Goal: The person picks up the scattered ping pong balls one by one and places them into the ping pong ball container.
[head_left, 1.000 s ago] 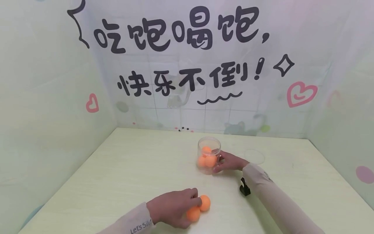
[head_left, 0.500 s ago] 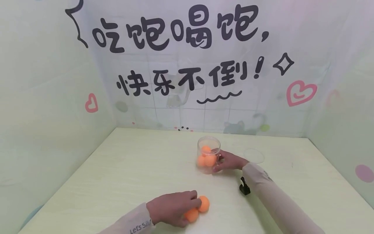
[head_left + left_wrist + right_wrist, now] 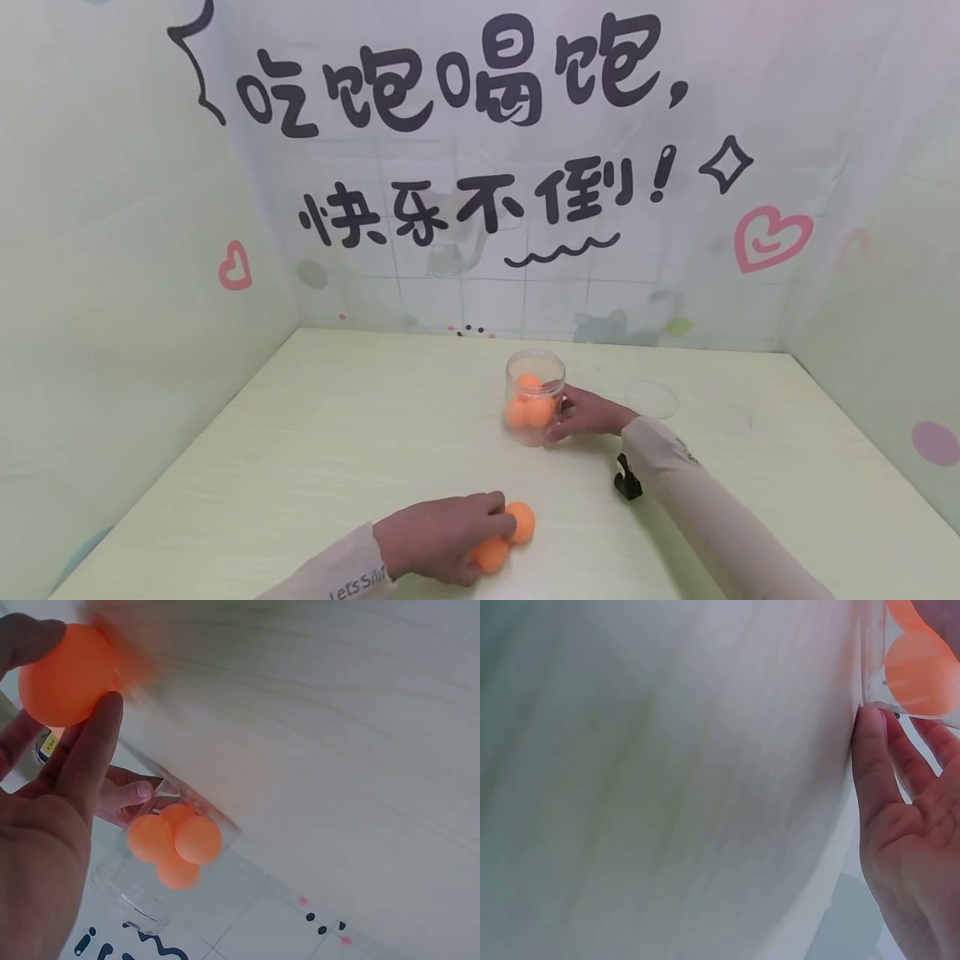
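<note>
My left hand (image 3: pixel 442 537) is low over the table near its front, with its thumb and fingers around an orange ping-pong ball (image 3: pixel 491 554). In the left wrist view that ball (image 3: pixel 66 675) sits between the thumb and fingertips. A second orange ping-pong ball (image 3: pixel 521 522) lies against the fingers on the far side. Farther back, a clear plastic jar (image 3: pixel 536 371) stands upright without a lid, and several orange balls (image 3: pixel 538 411) lie inside it. My right hand (image 3: pixel 592 412) grips the jar's right side; in the right wrist view its thumb (image 3: pixel 871 731) touches the jar's bottom edge.
A clear round lid (image 3: pixel 651 400) lies flat to the right of the jar, behind the right wrist. Beside the right forearm is a small black clip-like piece (image 3: pixel 627 479). Printed cloth walls (image 3: pixel 465 292) enclose the pale table (image 3: pixel 337 433) at the back and sides.
The two balls at my left hand have shifted very slightly to the left, closer into the fingers. My right hand and the jar have stayed in place.
</note>
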